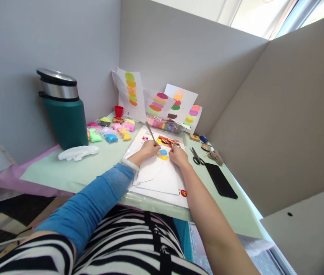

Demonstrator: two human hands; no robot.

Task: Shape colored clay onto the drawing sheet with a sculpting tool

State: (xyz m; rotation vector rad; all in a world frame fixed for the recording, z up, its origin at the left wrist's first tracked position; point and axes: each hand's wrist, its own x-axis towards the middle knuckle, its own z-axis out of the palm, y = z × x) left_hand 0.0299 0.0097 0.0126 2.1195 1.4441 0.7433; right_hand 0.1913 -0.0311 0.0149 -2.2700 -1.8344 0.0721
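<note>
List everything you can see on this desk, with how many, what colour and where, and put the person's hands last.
flask: one, dark green with a steel lid, far left of the table.
white object: one, lying in front of the flask.
clay pieces: many, pink, green, blue, yellow, some bagged, behind the paper.
red cup: one, near the back wall.
colour sheets: four, white with stacked coloured blobs, leaning on the wall.
clay box: one, clear, multicoloured contents, below the sheets.
white paper: a few sheets, table centre.
clay patch: one, blue and yellow, on the paper between the hands.
scissors: one pair, dark, right of the paper.
phone: one, black, right edge.
left hand: holds a thin grey tool.
right hand: rests beside the clay patch.
</note>
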